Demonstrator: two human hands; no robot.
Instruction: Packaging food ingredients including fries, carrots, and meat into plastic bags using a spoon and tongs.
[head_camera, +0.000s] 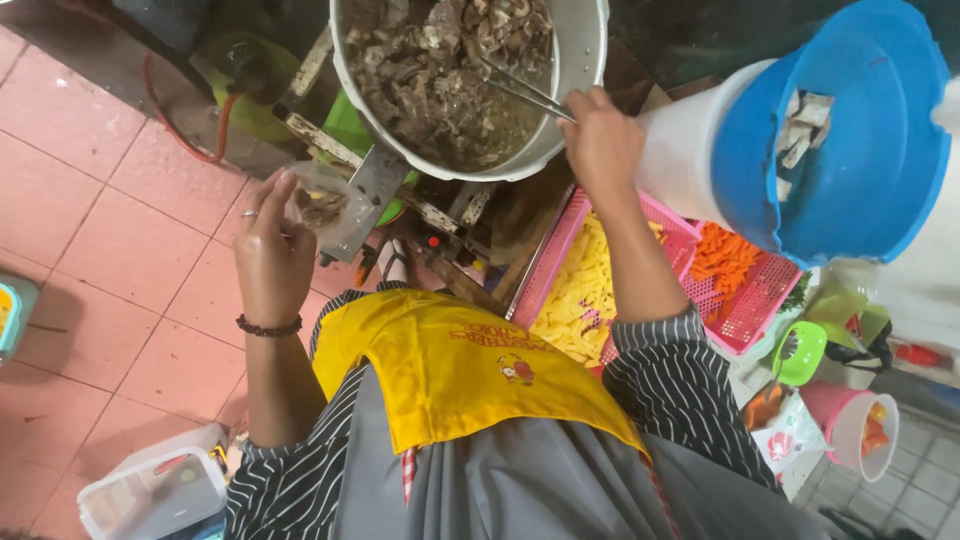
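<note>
A big metal pot full of dark meat pieces in broth sits on a burner at the top. My right hand grips metal tongs whose tips reach into the pot. My left hand, with a ring and a bead bracelet, holds a clear plastic bag with some meat in it, left of and below the pot. I wear a yellow apron over a striped shirt.
A pink basket with yellow strips and orange carrot pieces lies under my right arm. A blue bucket with pale pieces stands at right. A clear plastic box sits on the red tile floor. A green gas cylinder stands left of the burner.
</note>
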